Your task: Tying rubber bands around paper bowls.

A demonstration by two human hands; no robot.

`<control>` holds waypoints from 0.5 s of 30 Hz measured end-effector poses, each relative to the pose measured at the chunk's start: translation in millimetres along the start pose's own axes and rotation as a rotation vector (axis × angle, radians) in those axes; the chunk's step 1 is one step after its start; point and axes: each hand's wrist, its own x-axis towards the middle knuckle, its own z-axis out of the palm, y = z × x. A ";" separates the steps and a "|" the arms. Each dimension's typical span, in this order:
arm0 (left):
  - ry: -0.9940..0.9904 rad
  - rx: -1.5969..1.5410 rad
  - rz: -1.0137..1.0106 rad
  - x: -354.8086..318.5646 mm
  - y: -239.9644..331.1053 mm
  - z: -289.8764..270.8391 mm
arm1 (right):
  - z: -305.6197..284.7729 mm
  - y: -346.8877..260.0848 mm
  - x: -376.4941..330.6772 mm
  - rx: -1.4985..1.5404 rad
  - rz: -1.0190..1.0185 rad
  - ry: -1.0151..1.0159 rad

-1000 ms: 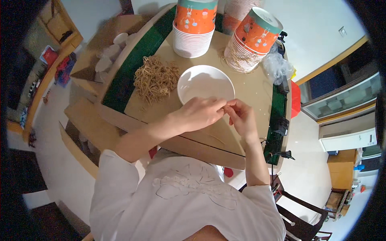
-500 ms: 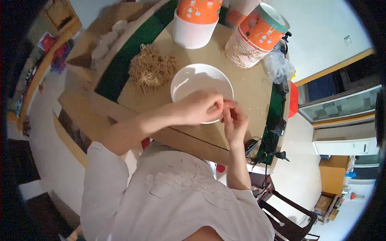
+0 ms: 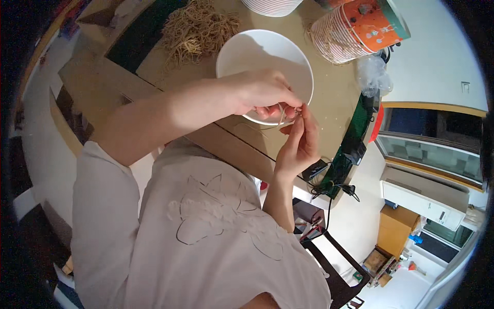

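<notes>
Over the near rim of a white round bowl (image 3: 236, 56), my left hand (image 3: 262, 92) is closed, its curled fingers pinching a thin tan strand (image 3: 281, 114). My right hand (image 3: 299, 141) meets it from the right with thumb and forefinger pressed together on the same strand. The fingertips of both hands touch or nearly touch, and the small bit between them is too fine to make out. One loose end of the strand trails below my left hand toward the table edge. A tangled heap of tan strands (image 3: 198, 33) lies left of the bowl.
At the back right leans a stack of paper tubs (image 3: 342, 38) with an orange top one and strands stuck to it. Another white stack (image 3: 272, 5) is cut off at the top edge. Beyond are a clear plastic bag (image 3: 373, 74) and black adapters with cables (image 3: 334, 188).
The view has shifted, so the tabletop things sit higher in the picture. My fingertips have come together in a pinch, and a strand now shows between my hands.
</notes>
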 end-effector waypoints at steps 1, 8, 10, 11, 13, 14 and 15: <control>0.006 0.023 0.009 -1.3 1.3 0.9 | -1.4 0.5 -0.1 0.002 0.001 0.002; 0.149 0.423 0.150 -7.1 -1.6 8.6 | -10.9 -11.5 2.4 0.027 0.129 -0.068; 0.184 0.541 0.217 -10.0 -1.4 9.4 | -11.1 -13.0 4.0 0.099 0.217 -0.054; 0.187 0.602 0.322 -9.6 -5.8 6.8 | -11.8 -13.3 5.0 0.108 0.232 -0.062; 0.185 0.664 0.427 -11.3 -5.5 6.2 | -11.6 -12.9 6.3 0.118 0.247 -0.068; 0.186 0.582 0.377 -14.5 -1.8 8.4 | -11.1 -11.9 6.7 0.130 0.243 -0.064; 0.187 0.499 0.328 -16.2 0.2 9.8 | -10.6 -11.1 7.2 0.142 0.240 -0.061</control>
